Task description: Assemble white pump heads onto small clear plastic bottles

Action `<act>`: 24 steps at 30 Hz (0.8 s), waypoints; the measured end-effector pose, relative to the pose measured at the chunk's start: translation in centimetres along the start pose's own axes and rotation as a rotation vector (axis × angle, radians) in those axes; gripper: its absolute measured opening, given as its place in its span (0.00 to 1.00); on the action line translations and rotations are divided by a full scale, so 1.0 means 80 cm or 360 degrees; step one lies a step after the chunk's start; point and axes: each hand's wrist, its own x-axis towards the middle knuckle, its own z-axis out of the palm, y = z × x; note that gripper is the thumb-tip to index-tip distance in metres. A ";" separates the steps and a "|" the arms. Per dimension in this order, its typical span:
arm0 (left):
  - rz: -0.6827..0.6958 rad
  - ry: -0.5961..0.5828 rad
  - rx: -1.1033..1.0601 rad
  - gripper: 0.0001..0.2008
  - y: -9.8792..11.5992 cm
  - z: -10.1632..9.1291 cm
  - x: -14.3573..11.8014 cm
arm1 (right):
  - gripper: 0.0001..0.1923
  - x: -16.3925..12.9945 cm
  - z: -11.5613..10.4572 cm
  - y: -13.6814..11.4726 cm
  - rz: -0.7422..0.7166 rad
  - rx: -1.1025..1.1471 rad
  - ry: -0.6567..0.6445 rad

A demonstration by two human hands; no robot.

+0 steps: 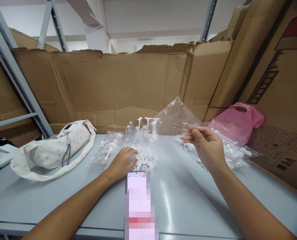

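Note:
My left hand point(124, 160) lies at the left edge of a pile of small white caps point(146, 161), thumb and fingers apart, touching the pile. My right hand point(208, 143) is raised over a clear plastic bag point(234, 155) that holds white pump heads. Its thumb and fingers are closed on the bag's thin film, which stands up in a peak to the left. Behind the caps are several small clear bottles point(129, 133) and upright white pump heads point(153, 133). Left of my left hand, another clear bag point(98, 155) lies with white pump parts.
A phone point(138, 200) lies in front of the caps on the grey table point(183, 206). At the left is a white floral bag point(56, 150) with a strap. A pink plastic bag point(235, 121) sits at the right. Cardboard point(118, 86) walls the back and right side.

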 end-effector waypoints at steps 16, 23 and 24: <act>0.0038 0.0027 -0.0032 0.11 0.003 -0.004 -0.001 | 0.09 0.007 -0.002 -0.013 -0.0092 0.0202 0.0333; 0.0068 0.0062 0.0002 0.10 0.008 -0.010 -0.002 | 0.10 0.008 -0.002 -0.003 0.0114 0.0343 0.0428; 0.0106 0.0050 0.0019 0.10 0.011 -0.012 -0.002 | 0.10 0.007 -0.002 -0.002 0.0151 0.0356 0.0443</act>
